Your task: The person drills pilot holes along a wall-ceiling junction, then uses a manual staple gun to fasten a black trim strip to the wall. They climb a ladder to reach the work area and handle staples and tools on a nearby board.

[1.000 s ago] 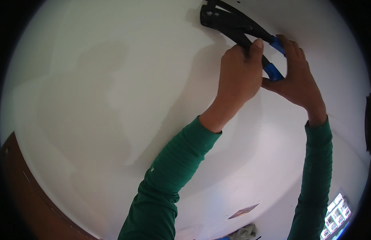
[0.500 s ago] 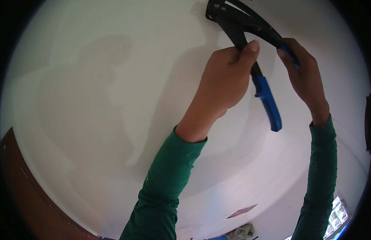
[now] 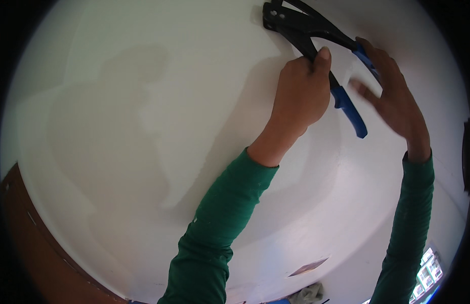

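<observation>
A two-handled, riveter-like hand tool (image 3: 326,31) with a black metal body and blue grips is held up in front of a white wall. My left hand (image 3: 301,91) is closed around its lower black arm, above the lower blue grip (image 3: 350,114), which hangs free. My right hand (image 3: 397,101) is at the upper blue grip (image 3: 365,57), fingers stretched along its outer side. The right thumb stands away from the grip, blurred. Both handles are spread apart. Part of the tool's head is cut off by the picture's top edge.
The white wall (image 3: 118,202) fills most of the view, with my shadow on it. Brown wooden furniture (image 3: 37,238) stands at lower left. A small rectangular patch (image 3: 308,267), a grey cloth (image 3: 308,294) and a bright window (image 3: 430,273) show at the lower right.
My right thumb has come off the upper grip and the fingers have straightened. My left hand and the lower handle have shifted slightly up and to the right.
</observation>
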Available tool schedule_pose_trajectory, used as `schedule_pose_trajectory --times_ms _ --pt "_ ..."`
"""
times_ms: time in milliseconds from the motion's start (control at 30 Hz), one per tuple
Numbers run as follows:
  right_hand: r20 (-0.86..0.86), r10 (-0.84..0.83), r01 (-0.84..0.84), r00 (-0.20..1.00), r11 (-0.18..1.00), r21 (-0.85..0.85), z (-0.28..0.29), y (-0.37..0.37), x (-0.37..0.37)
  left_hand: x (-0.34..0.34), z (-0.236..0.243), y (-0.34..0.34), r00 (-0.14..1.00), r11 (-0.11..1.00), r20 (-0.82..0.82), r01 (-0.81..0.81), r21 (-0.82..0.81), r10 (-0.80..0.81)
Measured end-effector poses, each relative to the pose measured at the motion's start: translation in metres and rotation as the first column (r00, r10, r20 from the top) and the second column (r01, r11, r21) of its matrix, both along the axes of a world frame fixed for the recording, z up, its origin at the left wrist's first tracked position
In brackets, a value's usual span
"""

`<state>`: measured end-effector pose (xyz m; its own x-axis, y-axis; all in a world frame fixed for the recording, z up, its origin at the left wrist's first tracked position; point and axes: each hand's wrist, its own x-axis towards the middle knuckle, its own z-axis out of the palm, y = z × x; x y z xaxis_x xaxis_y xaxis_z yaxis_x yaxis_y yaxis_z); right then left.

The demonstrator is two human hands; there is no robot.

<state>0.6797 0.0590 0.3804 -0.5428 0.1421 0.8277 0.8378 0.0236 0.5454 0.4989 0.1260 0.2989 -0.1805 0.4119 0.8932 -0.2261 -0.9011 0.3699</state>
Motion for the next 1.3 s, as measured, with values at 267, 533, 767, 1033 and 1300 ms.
schedule_pose_trajectory --times_ms 267,533,767,1033,1300 --pt "-0.019 -0.162 0.163 0.987 0.984 0.070 -0.029 -0.006 -0.021 -0.001 0.007 -0.014 0.999 0.999 0.037 -0.035 0.004 0.035" --pt "0.073 0.085 -0.094 0.994 0.985 0.142 -0.016 0.016 -0.018 0.002 0.012 -0.002 0.996 0.996 0.035 -0.081 0.038 0.080" --pt "0.133 0.079 -0.098 0.988 0.985 0.140 -0.003 0.018 -0.019 0.001 0.013 -0.001 0.999 0.998 0.027 -0.042 0.048 0.040" --pt "0.224 0.114 -0.150 0.968 0.977 0.153 -0.003 0.017 -0.018 0.007 0.011 0.002 0.993 0.993 0.117 0.001 0.121 -0.015" --pt "0.313 0.090 -0.156 0.946 0.969 0.193 0.034 0.022 -0.015 0.029 0.038 -0.002 0.964 0.984 0.254 0.028 0.175 -0.073"
